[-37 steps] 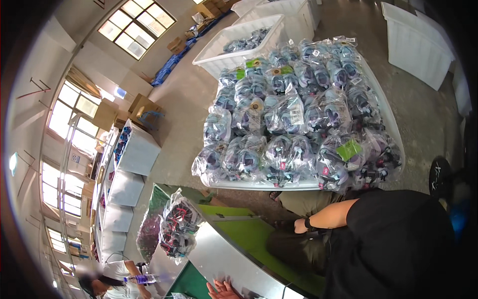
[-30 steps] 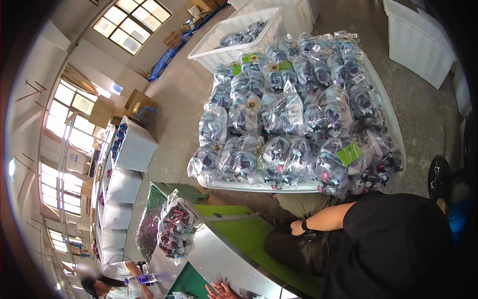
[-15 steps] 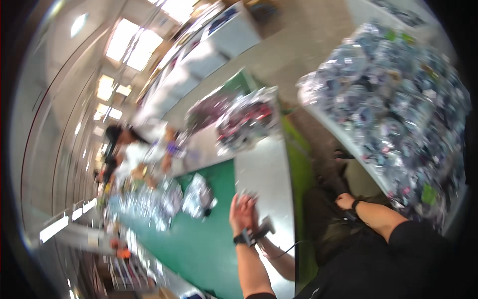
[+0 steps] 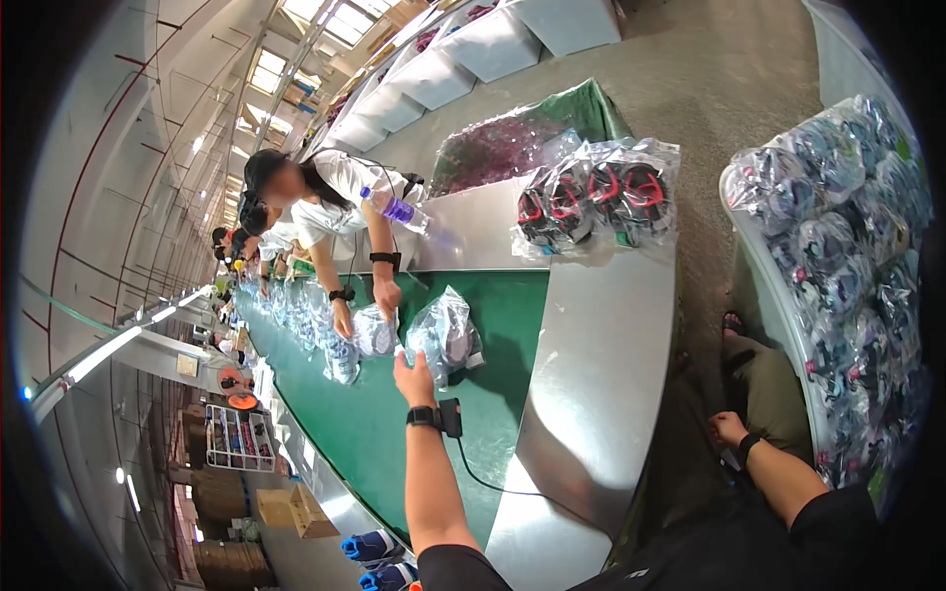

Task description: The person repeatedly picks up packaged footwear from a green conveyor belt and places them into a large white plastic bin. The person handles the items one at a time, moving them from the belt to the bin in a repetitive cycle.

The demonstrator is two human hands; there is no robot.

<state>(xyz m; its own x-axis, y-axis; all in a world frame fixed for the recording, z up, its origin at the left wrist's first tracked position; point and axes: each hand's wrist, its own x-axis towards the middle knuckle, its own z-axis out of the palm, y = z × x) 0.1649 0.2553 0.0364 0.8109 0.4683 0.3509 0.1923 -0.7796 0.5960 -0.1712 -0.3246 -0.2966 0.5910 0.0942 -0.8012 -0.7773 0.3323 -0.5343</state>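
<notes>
My left hand [image 4: 415, 377] reaches out over the green conveyor belt [image 4: 394, 453], its fingers apart. It is at the near left edge of a clear plastic bag [image 4: 445, 337] with grey footwear inside; whether they touch I cannot tell. Just beyond, a co-worker's hands are at another clear bag of pale shoes [image 4: 375, 331]. My right hand [image 4: 729, 429] hangs low beside my thigh, its fingers curled in with nothing visible in them.
Bags of black and red footwear [image 4: 596, 202] lie on the metal tabletop [image 4: 591, 364]. At right stands a white bin [image 4: 754, 231] heaped with bagged shoes. A purple-labelled bottle [image 4: 394, 210] is by the co-worker. More bags line the belt [image 4: 305, 315]; white bins [image 4: 493, 49] stand behind.
My left hand has moved forward and left from the metal edge to the bag on the belt. The view has shifted and sharpened. My right hand remains low by my thigh.
</notes>
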